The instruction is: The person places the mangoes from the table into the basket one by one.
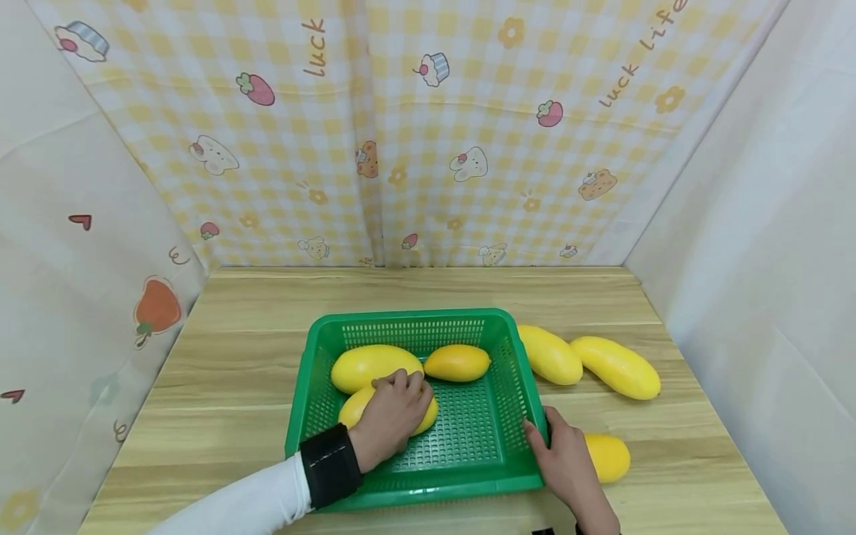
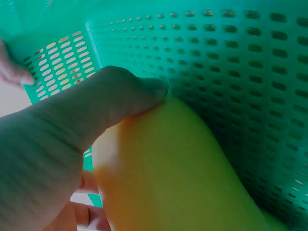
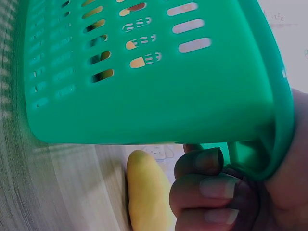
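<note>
A green plastic basket (image 1: 435, 490) with slotted walls stands on the wooden table. Inside it, my left hand (image 1: 393, 413) grips a large yellow mango (image 2: 168, 163), thumb over its top and fingers along its side. Just behind lies a second yellow mango (image 1: 371, 365), and a smaller orange-yellow mango (image 1: 458, 363) sits to its right near the back wall. My right hand (image 1: 568, 462) holds the basket's right rim near the front corner, with its fingers curled under the lip in the right wrist view.
Right of the basket, two long yellow mangoes (image 1: 551, 355) (image 1: 618, 368) lie on the table (image 1: 695, 461). Another yellow mango (image 1: 610, 458) is partly hidden behind my right hand. A checked curtain (image 1: 428, 163) hangs at the back, with white cloth on both sides.
</note>
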A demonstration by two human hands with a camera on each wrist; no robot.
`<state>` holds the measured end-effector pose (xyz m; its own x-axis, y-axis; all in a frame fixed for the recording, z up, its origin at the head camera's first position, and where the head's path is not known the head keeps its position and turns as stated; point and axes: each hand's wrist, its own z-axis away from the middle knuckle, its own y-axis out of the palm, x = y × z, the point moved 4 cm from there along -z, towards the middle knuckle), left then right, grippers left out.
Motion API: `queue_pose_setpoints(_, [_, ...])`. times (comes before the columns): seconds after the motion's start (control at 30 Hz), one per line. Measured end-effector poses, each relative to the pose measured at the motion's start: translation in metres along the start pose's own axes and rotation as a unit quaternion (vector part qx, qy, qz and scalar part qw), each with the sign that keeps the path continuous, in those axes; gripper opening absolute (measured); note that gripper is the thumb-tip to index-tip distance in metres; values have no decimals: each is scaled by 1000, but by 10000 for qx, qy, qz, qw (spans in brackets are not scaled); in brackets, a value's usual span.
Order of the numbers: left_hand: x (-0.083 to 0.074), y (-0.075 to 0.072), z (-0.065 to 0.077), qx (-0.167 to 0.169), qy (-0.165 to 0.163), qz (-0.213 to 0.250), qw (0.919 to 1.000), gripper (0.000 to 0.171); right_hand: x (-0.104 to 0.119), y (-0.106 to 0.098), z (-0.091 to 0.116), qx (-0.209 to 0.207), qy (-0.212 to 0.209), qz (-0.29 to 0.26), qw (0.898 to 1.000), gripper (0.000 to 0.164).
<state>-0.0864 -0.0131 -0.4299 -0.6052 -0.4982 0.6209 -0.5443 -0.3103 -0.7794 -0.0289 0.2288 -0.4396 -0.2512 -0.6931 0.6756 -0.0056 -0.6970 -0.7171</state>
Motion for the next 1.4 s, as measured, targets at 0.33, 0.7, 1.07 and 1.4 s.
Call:
queue_pose_setpoints(0.33, [0,1,6,495,-256,622,9965,42,2,0,1,56,-46,14,10000,34])
queue_pose_setpoints(0.7, [5,-6,13,496,129,1175,9918,45,2,1,1,46,-67,-21,10000,35])
queue_pose_setpoints(1.07, [7,-10,13,499,536,858,9936,43,3,-3,1,74,-76,2,9999,38])
queue_pose_setpoints(1.4, [9,-11,15,655,452,767,9939,56,1,-2,-1,85,-58,-36,9999,38])
